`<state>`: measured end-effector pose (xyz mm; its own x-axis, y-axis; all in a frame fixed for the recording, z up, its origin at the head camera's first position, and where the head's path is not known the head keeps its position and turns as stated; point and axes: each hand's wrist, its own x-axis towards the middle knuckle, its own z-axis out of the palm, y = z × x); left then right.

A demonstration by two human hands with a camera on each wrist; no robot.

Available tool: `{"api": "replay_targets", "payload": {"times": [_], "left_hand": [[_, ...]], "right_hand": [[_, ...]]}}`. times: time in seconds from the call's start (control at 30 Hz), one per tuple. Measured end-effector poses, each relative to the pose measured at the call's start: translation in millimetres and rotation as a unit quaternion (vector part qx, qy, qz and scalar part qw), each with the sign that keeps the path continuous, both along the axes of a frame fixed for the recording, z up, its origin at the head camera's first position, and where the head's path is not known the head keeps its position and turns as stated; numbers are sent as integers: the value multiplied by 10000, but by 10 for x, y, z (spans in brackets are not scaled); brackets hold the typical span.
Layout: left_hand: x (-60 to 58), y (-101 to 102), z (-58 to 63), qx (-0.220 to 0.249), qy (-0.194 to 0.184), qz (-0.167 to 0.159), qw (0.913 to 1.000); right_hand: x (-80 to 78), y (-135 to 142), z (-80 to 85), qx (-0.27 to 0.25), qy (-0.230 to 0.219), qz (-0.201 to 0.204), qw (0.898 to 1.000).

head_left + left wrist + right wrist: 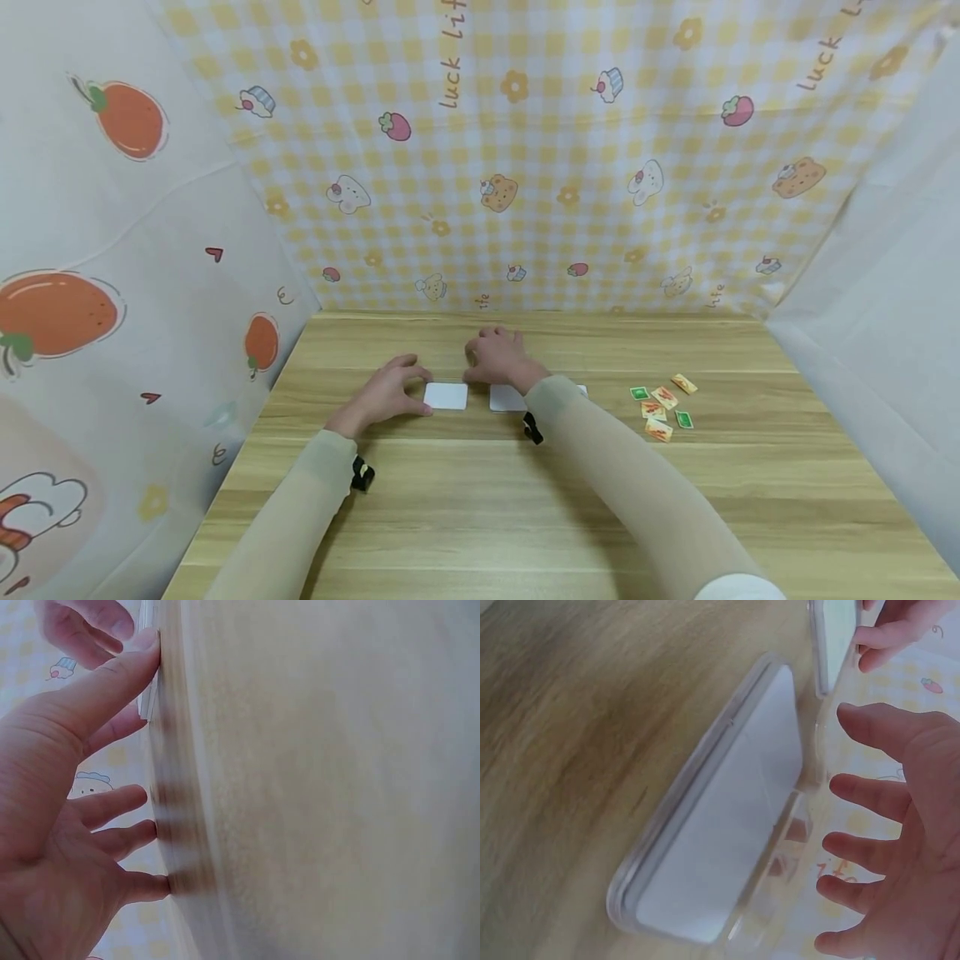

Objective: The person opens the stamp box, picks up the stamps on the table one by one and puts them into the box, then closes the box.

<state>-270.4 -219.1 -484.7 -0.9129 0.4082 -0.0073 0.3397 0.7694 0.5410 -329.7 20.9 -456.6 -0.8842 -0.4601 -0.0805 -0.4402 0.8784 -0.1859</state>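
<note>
**Fingers [112,806] of the left hand [381,397] pinching the left card [446,396], right hand [499,359] loose**

So the left thumb and index are on two edges of that white card, at its left end, and the other left fingers are spread. Right fingers are nearly straight, fanned out, gripping nothing. The right thumb is right by the left card's upper right corner, but can't tell if it's touching.

Biggest stuff first: the yellow check backdrop [555,150] fills the top of the head view, with a white fruit-print cloth [172,217] down the left side. Below that is the wood table [450,508], across the lower half.

Then two pale sleeves, the left one [288,508] coming in from bottom left, the right one [622,479] from bottom right.

The left card is just below and left of the frame's centre. The middle card [506,398] is to its right, partly under the right arm, and a corner of the right card [582,390] pokes out past the sleeve.

Smaller still: a black gadget [363,475] at the left wrist, another black gadget [532,428] at the right.

Tiniest: six little cards [664,398] scattered right of centre, two green, four yellow-orange.
</note>
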Motion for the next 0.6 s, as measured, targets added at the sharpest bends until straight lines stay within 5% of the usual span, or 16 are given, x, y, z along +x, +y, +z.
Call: {"api": "replay_targets", "payload": {"times": [0.6], "left_hand": [[46,42,39,-264,241,-186,9992]], "right_hand": [[278,477,449,-510,593,349,9963]]}}
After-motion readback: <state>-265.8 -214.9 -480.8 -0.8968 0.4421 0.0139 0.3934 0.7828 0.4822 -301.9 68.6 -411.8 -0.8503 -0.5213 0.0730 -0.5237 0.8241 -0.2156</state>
